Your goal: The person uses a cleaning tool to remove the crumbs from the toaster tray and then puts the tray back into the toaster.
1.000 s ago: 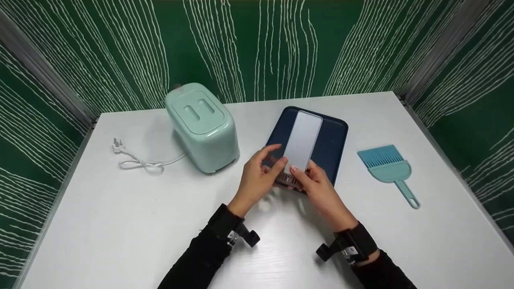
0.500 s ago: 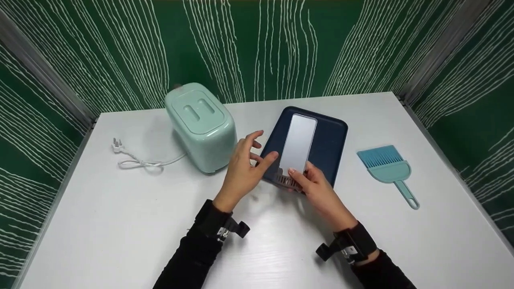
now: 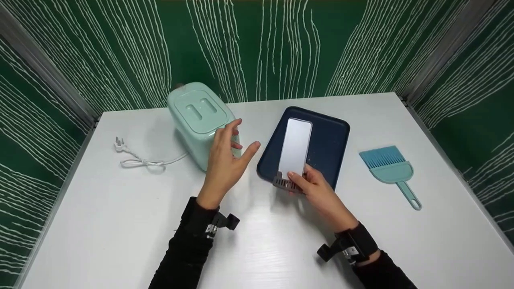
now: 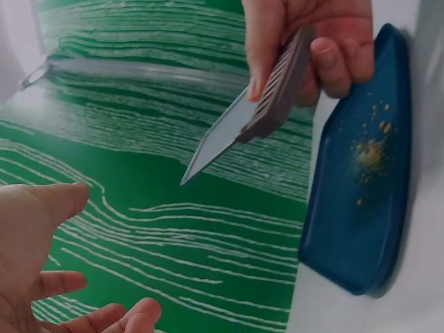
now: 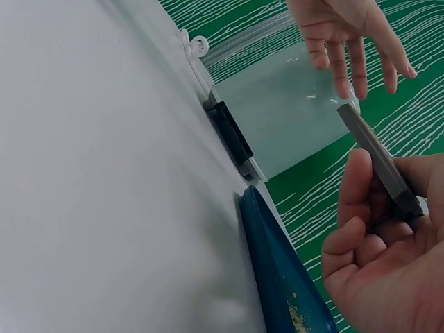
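My right hand (image 3: 317, 184) pinches a crumb tray (image 3: 296, 146) by its grey slotted end, thumb on top and fingers beneath. The crumb tray is a long, flat silvery panel, held tilted above a dark blue tray (image 3: 277, 160). Yellowish crumbs (image 4: 371, 156) lie in the blue tray, seen in the left wrist view. My left hand (image 3: 225, 160) holds nothing, its fingers spread. It overlaps the near end of a mint-green toaster (image 3: 204, 108) in the head view; whether it touches the toaster I cannot tell. A dark strip (image 5: 232, 132) shows low on the toaster's end in the right wrist view.
A teal brush with a mint handle (image 3: 395, 172) lies at the right of the white table (image 3: 120, 224). The toaster's white cord and plug (image 3: 138, 158) lie to its left. Green walls with white lines (image 3: 277, 48) enclose the back and sides.
My left hand has left the crumb tray and moved leftward to the toaster, fingers spreading. My right hand keeps hold of the crumb tray, whose far end has shifted slightly left and nearer.
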